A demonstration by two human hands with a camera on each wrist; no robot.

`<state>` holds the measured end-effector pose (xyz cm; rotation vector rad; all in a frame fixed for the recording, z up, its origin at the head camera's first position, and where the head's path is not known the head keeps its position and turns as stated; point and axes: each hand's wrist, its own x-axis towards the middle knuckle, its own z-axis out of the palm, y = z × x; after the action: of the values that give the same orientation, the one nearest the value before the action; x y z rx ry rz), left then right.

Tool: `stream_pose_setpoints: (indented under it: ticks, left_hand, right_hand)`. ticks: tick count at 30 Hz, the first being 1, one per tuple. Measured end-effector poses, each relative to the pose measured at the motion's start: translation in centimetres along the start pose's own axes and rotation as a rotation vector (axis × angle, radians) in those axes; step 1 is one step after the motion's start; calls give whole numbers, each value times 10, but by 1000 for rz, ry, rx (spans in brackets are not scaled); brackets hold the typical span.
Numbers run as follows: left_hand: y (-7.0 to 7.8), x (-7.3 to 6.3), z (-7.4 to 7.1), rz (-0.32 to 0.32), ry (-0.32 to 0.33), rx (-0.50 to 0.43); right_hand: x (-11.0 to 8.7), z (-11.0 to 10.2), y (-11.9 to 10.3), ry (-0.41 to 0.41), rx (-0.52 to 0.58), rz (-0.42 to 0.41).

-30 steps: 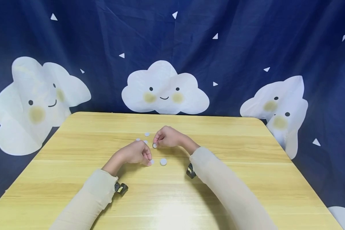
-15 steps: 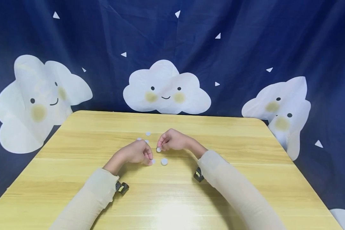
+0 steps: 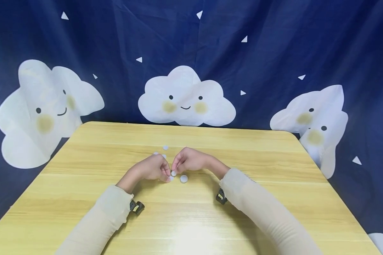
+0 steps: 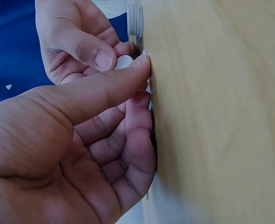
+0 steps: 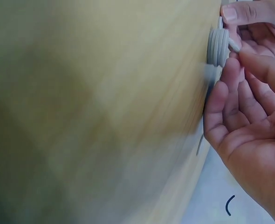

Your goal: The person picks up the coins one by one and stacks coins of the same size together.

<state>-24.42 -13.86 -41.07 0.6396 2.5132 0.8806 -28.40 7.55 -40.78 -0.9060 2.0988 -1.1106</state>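
Note:
My left hand (image 3: 151, 168) rests low at the tabletop, thumb and fingers pinching a small white disc (image 3: 171, 178) that lies flat. Close beside it, my right hand (image 3: 189, 160) pinches another white disc (image 3: 173, 173) between thumb and forefinger, tilted up just over the first. In the left wrist view this raised disc (image 4: 124, 61) shows partly behind the left thumb. A short stack of several white discs (image 3: 183, 179) stands just right of both hands; its layers show edge-on in the right wrist view as a grey-white stack (image 5: 218, 46).
Beyond the left hand lie more loose discs, one farthest back (image 3: 165, 147) and another (image 3: 156, 153) partly behind that hand. The wooden table (image 3: 242, 148) has a blue cloud-print curtain (image 3: 261, 63) along its far side. Dark wrist cameras (image 3: 221, 196) hang under the sleeves.
My right hand has carried its disc toward me, first shifting right and then left, up to the left fingertips. The left hand has stayed at its disc.

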Motion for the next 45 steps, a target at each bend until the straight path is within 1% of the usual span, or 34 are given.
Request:
stream_pose_setpoints:
  ticks: [4, 8, 15, 19, 29, 37, 45]
  left_hand:
    - [1, -1, 0, 6, 1, -12]
    - [1, -1, 0, -2, 2, -16]
    - [1, -2, 0, -17, 4, 1]
    - [1, -2, 0, -23, 3, 6]
    - [1, -3, -2, -6, -7, 6]
    - [-1, -2, -2, 2, -12, -5]
    - [-1, -3, -3, 0, -11, -4]
  right_hand:
    - [0, 3, -3, -15, -9, 13]
    - [0, 6, -6, -22, -18, 35]
    - [0, 12, -7, -40, 17, 61]
    - [-1, 14, -8, -30, 16, 64]
    - [-1, 14, -5, 5, 4, 74]
    - [-2, 14, -5, 15, 41, 95]
    - [-1, 15, -4, 23, 63, 85]
